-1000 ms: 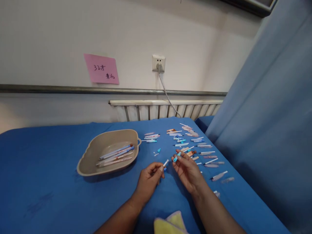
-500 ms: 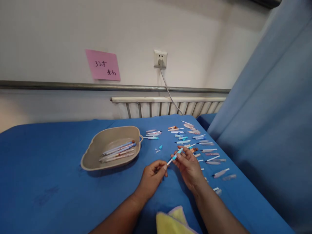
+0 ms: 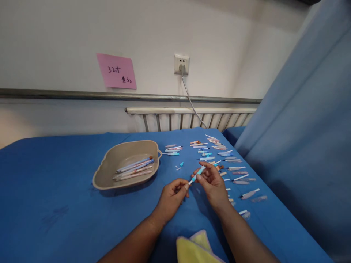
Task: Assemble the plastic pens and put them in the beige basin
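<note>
My left hand [image 3: 171, 197] and my right hand [image 3: 211, 182] meet above the blue cloth [image 3: 55, 204], both pinched on one small pen [image 3: 196, 175] with a light blue sleeve and a white end. The left fingertips hold its white lower end. The right fingers grip the blue part higher up. Loose pen parts [image 3: 219, 160], several white, blue, orange and clear pieces, lie spread on the cloth just beyond and right of my right hand. A beige tray [image 3: 109, 160] to the left holds several assembled pens [image 3: 134, 168].
A yellow cloth [image 3: 194, 248] lies at the near edge between my forearms. A blue curtain [image 3: 301, 120] hangs along the right side. Behind the table are a radiator [image 3: 189, 118], a wall socket with a cable [image 3: 181, 65] and a pink note [image 3: 116, 71].
One second ago each hand held a separate piece, a little apart. The hands have come together and the pieces are now joined into one pen held by both.
</note>
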A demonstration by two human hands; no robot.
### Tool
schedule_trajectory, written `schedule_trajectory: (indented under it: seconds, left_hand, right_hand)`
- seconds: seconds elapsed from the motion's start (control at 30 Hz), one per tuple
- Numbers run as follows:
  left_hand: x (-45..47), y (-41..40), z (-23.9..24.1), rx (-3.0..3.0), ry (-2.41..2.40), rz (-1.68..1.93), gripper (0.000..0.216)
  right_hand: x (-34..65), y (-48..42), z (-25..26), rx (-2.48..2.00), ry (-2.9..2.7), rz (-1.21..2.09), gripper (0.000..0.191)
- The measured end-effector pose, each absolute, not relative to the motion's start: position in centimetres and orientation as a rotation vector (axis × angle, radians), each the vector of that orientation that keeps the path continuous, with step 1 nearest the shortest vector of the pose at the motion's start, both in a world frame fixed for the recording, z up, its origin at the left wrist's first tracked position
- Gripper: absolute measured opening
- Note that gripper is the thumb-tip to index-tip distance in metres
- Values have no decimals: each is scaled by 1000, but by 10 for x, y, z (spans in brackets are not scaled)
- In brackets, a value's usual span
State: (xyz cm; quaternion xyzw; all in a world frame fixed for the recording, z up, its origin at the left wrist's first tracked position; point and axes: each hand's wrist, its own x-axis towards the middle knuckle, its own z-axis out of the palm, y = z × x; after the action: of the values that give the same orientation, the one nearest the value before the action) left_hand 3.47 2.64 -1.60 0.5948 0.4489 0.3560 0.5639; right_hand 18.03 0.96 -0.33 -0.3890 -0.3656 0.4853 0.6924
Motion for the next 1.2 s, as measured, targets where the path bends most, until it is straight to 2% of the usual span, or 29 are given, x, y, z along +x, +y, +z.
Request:
schedule_trajectory:
  seconds: [0.53,1.2]
  left_hand:
    - [34,28,-16,1221,865,752,29]
    - [34,28,-14,1144,868,755,26]
  right_hand:
    - [189,9,-4,-885,-937,1112,36]
    - [188,7,-1,-894,-909,1118,39]
